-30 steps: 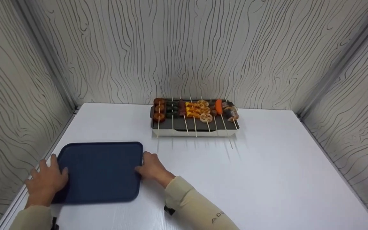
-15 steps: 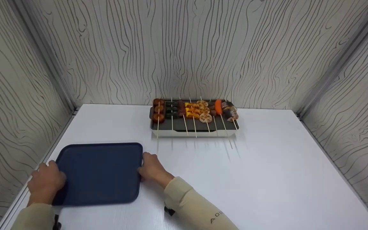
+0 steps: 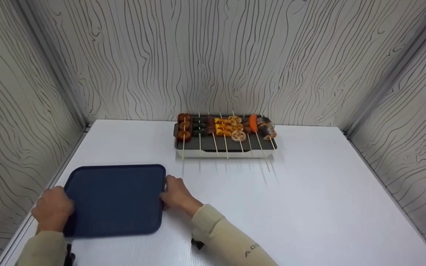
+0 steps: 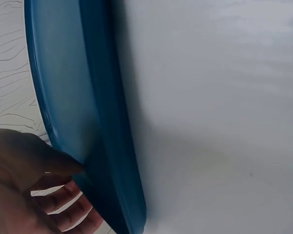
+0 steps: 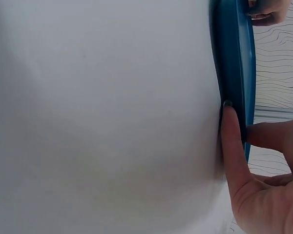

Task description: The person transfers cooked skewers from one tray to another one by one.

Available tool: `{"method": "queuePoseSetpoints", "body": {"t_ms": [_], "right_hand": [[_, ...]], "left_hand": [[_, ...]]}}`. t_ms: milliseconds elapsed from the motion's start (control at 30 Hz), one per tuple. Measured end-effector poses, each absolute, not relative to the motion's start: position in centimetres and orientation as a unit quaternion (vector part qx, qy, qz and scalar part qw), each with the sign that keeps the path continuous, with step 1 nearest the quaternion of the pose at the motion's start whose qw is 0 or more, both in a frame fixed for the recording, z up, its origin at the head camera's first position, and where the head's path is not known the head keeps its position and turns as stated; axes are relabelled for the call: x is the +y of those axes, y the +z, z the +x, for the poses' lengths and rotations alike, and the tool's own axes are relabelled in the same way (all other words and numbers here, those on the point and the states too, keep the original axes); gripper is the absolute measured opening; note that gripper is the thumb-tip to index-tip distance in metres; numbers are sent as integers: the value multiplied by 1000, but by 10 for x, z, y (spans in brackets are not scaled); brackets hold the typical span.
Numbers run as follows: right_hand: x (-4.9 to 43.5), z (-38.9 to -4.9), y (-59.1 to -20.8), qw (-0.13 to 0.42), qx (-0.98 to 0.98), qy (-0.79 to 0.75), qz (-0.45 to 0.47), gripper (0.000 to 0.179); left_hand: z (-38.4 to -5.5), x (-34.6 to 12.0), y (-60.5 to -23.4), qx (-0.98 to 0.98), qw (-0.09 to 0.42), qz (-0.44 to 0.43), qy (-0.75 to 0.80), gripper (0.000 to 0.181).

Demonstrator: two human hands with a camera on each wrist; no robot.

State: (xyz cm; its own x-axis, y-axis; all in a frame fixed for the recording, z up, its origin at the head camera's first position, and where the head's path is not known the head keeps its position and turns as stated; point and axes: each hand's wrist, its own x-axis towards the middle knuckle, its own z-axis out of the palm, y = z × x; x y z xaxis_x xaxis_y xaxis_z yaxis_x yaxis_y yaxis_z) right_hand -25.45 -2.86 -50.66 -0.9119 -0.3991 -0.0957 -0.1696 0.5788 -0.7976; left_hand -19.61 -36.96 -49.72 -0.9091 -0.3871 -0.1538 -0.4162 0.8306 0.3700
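A dark blue rectangular tray (image 3: 115, 201) with rounded corners and a low raised rim sits at the left front of the white table. At its left edge my left hand (image 3: 53, 207) grips the rim; in the left wrist view the thumb lies over the tray's edge, the other fingers (image 4: 71, 207) curled on the outer side. My right hand (image 3: 176, 194) pinches the right edge. In the right wrist view, one digit lies along the tray's outer wall (image 5: 229, 58), close to the tabletop, while another reaches over the rim. Nothing lies on the tray.
A grill plate (image 3: 213, 145) with a pale base stands at the back middle of the white table (image 3: 309, 199). Several skewers lie across it, among them lotus root slices (image 3: 238, 136), yellow pieces (image 3: 223, 130) and an orange sausage (image 3: 253, 123). Wood-grain-patterned panels (image 3: 213, 55) enclose the table.
My left hand's fingers were spread over the tray's left edge; they have since curled around it. The right hand and the tray have stayed almost in place.
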Motion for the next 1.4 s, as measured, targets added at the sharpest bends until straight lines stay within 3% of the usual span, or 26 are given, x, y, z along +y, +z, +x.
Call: {"method": "queuePoseSetpoints", "body": {"t_ms": [300, 567, 700, 933, 1400], "right_hand": [[-27, -257, -508, 105, 894, -396, -180, 12], [-23, -259, -504, 99, 895, -395, -181, 21], [-18, -261, -503, 87, 894, -396, -188, 25], [-6, -262, -502, 63, 895, -392, -202, 12], [23, -261, -497, 55, 886, -407, -215, 19]], "left_hand": [[-191, -373, -496, 946, 19, -230, 229, 27], [-190, -373, -492, 943, 29, -240, 228, 32], [-189, -372, -488, 944, 34, -231, 235, 34], [-188, -366, -479, 948, 22, -208, 238, 35], [-190, -347, -465, 955, 21, -185, 232, 32]]}}
